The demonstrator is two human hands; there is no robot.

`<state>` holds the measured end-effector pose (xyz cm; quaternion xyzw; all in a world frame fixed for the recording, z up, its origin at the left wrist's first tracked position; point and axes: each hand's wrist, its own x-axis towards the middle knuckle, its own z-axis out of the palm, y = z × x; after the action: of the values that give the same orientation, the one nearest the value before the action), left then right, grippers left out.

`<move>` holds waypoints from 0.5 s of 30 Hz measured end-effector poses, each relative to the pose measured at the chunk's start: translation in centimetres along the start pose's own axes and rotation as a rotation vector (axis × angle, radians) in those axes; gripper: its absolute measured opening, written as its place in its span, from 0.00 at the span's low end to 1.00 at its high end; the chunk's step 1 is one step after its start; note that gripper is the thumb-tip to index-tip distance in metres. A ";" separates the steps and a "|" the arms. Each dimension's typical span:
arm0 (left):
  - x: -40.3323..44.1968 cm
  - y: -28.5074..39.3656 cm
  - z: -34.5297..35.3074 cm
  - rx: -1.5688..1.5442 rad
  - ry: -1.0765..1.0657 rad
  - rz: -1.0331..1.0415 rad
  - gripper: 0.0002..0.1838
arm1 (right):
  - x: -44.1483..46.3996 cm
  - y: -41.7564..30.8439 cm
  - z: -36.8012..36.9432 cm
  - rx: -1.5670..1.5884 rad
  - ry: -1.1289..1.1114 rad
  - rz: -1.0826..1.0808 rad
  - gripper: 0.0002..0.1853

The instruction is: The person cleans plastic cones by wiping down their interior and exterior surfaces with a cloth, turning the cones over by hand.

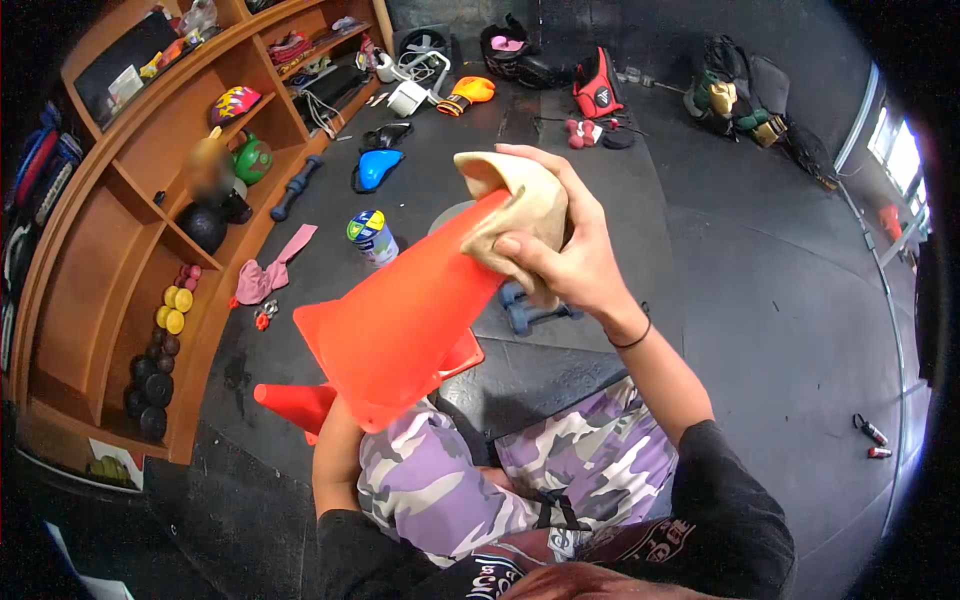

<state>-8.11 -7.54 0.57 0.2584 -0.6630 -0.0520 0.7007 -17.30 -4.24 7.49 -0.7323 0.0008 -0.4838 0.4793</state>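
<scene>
A bright orange-red sports cone point(400, 320) is held up tilted in front of me, its wide square base towards my lap and its narrow end up to the right. My right hand point(572, 250) grips a beige cloth point(538, 205) wrapped around that narrow end, thumb on the near side. My left forearm point(338, 460) reaches up behind the cone's base, which hides my left hand and its fingers. Another orange-red cone point(297, 402) lies on its side beside my left arm. Part of a further red cone base point(463, 356) shows behind the held cone.
Past the cone stand a blue-and-white tin point(373, 240) and blue dumbbells point(535, 312) on the black mat floor. A pink cloth point(272, 272) lies near the wooden shelf point(130, 260) with weights. Farther off are a blue pad point(378, 170), an orange glove point(468, 94) and bags point(745, 95).
</scene>
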 end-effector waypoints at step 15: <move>1.6 -2.2 3.5 -0.044 0.079 0.112 0.14 | 0.2 2.1 -1.0 0.791 0.333 0.508 0.30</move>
<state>-10.63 -11.08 1.02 0.2072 -0.6471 -0.0171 0.7336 -16.96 -6.17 6.20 -0.3838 0.0723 -0.4253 0.8164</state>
